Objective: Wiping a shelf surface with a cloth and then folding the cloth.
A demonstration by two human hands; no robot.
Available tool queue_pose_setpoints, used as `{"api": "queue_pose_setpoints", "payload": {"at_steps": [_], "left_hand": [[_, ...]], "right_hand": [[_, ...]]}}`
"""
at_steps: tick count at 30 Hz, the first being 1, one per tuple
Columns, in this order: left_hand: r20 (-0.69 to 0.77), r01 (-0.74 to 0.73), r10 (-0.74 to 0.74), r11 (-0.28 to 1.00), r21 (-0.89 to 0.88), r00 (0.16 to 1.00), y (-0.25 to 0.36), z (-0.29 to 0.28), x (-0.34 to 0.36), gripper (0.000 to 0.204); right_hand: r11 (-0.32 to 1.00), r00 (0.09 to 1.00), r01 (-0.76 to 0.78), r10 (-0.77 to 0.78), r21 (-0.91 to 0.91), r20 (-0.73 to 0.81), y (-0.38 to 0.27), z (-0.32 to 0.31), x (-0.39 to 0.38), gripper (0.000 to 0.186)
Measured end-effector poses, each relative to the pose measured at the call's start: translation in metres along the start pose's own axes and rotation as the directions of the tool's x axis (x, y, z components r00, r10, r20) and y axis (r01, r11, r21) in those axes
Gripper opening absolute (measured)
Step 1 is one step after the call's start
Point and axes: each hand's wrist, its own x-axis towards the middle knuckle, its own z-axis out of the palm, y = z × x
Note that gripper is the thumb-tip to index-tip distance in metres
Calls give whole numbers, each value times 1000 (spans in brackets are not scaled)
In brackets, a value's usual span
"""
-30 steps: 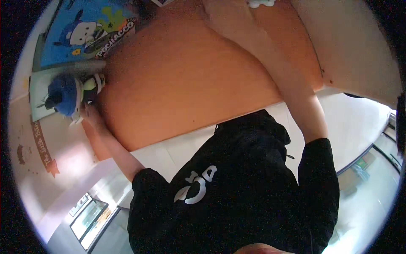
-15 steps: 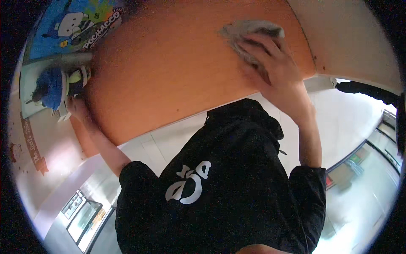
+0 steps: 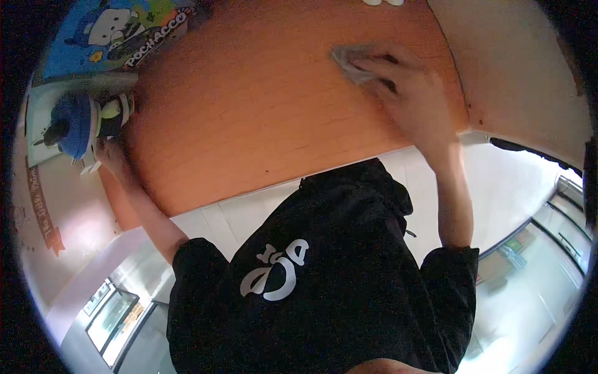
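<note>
At the far left of the frame we are seeing a blue round toy-like object (image 3: 71,124) sitting on a pale tray or book (image 3: 37,134), with a small green-and-black figure (image 3: 115,112) just beside it. Above them a blue picture board with a cartoon dog (image 3: 118,31) is lying at the upper left. Our left hand (image 3: 109,156) is resting at the left edge of the orange table (image 3: 249,124), touching or nearly touching the base of the blue object; the view is blurred here, so we cannot tell whether the fingers are closed on anything. Across the lower middle we are looking down on our own black sweatshirt with a white emblem (image 3: 274,280), over a white tiled floor (image 3: 218,218). In the upper right, our right hand (image 3: 405,87) is pressing flat, fingers spread, on a grey cloth (image 3: 352,62) lying on the table top near its far right corner. We are judging the cloth to be light, soft and limp, likely to bunch or slide on the smooth surface; it is best held under a flat palm or pinched at a folded edge.
</note>
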Motion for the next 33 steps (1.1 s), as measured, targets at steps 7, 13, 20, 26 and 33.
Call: {"api": "queue_pose_setpoints", "payload": {"at_steps": [7, 13, 20, 26, 33], "left_hand": [[-32, 54, -60, 984, -167, 998, 18, 13, -11, 46], [-28, 81, -95, 944, -319, 995, 36, 42, -10, 45], [-29, 140, -171, 883, -447, 985, 42, 32, -1, 45], [43, 236, -257, 794, -560, 965, 89, 94, -5, 46], [129, 335, -343, 653, -679, 930, 142, 120, -75, 47]], "right_hand": [[970, 968, 215, -227, -113, -111, -23, 25, 88, 29], [907, 975, -21, -74, -421, -208, -42, 55, 148, 28], [950, 898, -53, 180, -309, 402, -47, 46, 168, 31], [956, 912, -130, 219, -262, 346, -28, 63, 179, 37], [950, 857, -192, 284, -245, 431, -43, 50, 179, 39]]}}
